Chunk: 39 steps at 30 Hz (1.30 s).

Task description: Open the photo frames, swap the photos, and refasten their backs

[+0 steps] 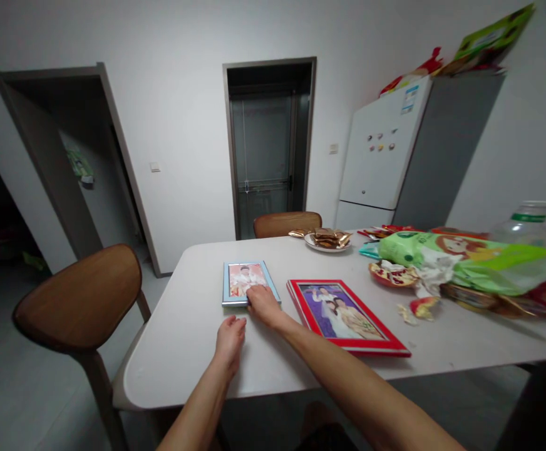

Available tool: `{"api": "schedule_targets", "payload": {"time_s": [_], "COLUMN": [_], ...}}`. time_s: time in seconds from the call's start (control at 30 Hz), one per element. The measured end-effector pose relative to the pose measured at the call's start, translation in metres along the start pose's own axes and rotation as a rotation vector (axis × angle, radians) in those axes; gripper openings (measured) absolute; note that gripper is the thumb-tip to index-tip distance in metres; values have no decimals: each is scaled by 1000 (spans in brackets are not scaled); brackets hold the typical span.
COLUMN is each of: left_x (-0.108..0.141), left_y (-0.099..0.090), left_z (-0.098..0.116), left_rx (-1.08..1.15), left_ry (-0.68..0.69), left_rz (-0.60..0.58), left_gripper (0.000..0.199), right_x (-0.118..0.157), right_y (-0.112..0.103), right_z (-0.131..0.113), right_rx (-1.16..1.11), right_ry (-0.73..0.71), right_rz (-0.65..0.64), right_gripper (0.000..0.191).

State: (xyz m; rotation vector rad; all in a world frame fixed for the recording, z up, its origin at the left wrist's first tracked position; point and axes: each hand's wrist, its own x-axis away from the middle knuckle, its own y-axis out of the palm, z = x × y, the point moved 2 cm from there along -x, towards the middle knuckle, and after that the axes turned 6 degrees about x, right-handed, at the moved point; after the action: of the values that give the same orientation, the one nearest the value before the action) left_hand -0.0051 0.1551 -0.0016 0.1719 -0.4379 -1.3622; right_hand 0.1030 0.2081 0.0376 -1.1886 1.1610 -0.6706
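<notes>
A small photo frame with a light blue border (228, 283) lies on the white table, its picture facing up. My right hand (262, 304) is closed on its near right edge, with the fingers curled over the rim and covering part of the photo. Just in front of that frame, my left hand (230, 338) hovers low over the tabletop, apart from the frame. Its fingers are loosely bent, and I see nothing in them. To the right lies a larger red photo frame (376, 344) with a wedding picture, face up, close beside my right forearm.
A plate (328, 248) of wrapped snacks stands at the back of the table (174, 351). On the right are an opened pomegranate (394, 274), peel pieces, a green bag (479, 260) and a clear jar (526, 225). Wooden chairs stand left (82, 297) and behind (288, 223).
</notes>
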Motion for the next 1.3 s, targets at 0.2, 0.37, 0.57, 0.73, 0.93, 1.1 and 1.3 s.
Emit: {"api": "schedule_targets", "payload": {"time_s": [0.2, 0.37, 0.57, 0.73, 0.93, 1.1, 1.3], "left_x": [15, 55, 109, 129, 126, 124, 120], "left_y": [0, 4, -2, -13, -24, -34, -45], "left_z": [8, 27, 39, 32, 10, 4, 17], "left_rx": [212, 190, -243, -654, -948, -1181, -1471], "left_ry": [83, 383, 615, 810, 859, 779, 555], "left_rz": [-47, -94, -179, -325, -512, -613, -488], "left_gripper": [19, 37, 38, 36, 45, 49, 54], "right_x": [38, 71, 110, 139, 159, 168, 176], "right_y": [-23, -52, -81, -87, -63, -43, -30], "right_z": [-26, -47, -60, -47, -27, -20, -10], "right_rx": [-198, -588, -1422, -1886, -1721, -1499, -1095], "right_ry": [-63, 11, 158, 383, 700, 710, 574], "right_rz": [75, 114, 152, 136, 61, -62, -206], "right_gripper": [18, 19, 42, 62, 66, 76, 65]}}
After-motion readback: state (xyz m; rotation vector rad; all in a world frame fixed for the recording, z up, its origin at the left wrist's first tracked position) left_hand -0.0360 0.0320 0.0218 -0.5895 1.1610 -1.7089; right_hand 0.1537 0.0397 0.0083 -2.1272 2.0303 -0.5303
